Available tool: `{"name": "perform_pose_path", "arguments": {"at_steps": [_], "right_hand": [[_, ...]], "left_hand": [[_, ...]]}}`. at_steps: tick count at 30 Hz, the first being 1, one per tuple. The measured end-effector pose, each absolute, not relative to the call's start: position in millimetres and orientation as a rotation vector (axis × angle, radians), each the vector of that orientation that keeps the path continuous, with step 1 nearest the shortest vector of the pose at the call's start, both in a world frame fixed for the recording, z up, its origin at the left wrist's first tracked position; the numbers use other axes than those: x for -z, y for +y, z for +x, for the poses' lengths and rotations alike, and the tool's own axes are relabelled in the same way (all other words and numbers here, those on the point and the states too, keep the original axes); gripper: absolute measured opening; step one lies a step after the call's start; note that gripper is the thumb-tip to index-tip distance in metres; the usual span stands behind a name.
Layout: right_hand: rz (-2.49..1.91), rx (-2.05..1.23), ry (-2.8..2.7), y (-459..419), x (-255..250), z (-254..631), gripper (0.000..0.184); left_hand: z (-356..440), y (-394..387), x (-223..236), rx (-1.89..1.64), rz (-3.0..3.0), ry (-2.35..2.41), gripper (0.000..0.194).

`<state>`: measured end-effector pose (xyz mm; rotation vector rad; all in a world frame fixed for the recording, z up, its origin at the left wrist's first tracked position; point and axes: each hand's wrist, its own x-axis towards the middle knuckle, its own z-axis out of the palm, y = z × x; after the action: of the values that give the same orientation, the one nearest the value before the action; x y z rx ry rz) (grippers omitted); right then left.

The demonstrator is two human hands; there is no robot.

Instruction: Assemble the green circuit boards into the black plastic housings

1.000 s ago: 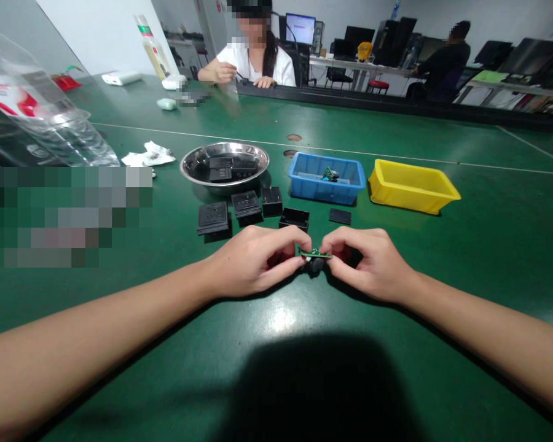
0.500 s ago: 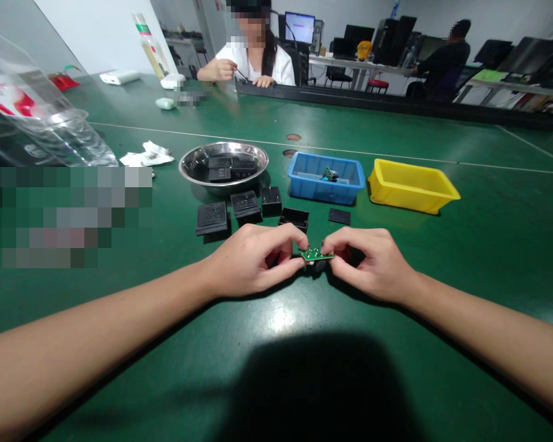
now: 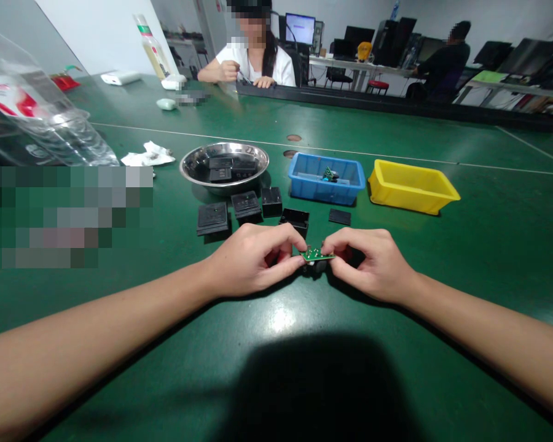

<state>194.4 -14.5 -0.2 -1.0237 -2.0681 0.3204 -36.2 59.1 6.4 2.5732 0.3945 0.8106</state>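
Between my two hands is a small green circuit board (image 3: 317, 255), solder points facing up and dark components hanging below. My left hand (image 3: 262, 258) pinches its left edge between thumb and fingers. At the board's right edge, my right hand (image 3: 373, 263) grips it the same way. Just beyond my left fingers lies an open black plastic case (image 3: 295, 220), partly hidden by that hand. A flat black cover (image 3: 340, 216) rests beyond my right fingers. Several closed-looking black boxes, one of them a black box (image 3: 212, 219), stand to the left of the case.
Behind the boxes are a steel bowl (image 3: 224, 183) of black cases, a blue bin (image 3: 326, 191) with circuit parts and a yellow bin (image 3: 412, 195). A large plastic bottle (image 3: 41, 104) and crumpled tissue (image 3: 148, 155) lie left. Across the green table (image 3: 442, 258) a person sits holding a thin tool.
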Motion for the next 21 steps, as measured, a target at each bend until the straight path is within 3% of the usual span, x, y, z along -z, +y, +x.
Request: {"name": "perform_pose_path", "arguments": {"at_steps": [15, 21], "right_hand": [[-1.064, -0.351, -2.030, -14.1, -1.4, 194.8, 0.014], [-1.072, -0.383, -2.016, -14.0, -1.0, 195.1, 0.014]], "left_hand": [[-36.5, 57.3, -5.7, -0.795, 2.497, 0.406, 0.017], [-36.1, 58.1, -5.9, -0.831, 2.516, 0.381, 0.012]]}}
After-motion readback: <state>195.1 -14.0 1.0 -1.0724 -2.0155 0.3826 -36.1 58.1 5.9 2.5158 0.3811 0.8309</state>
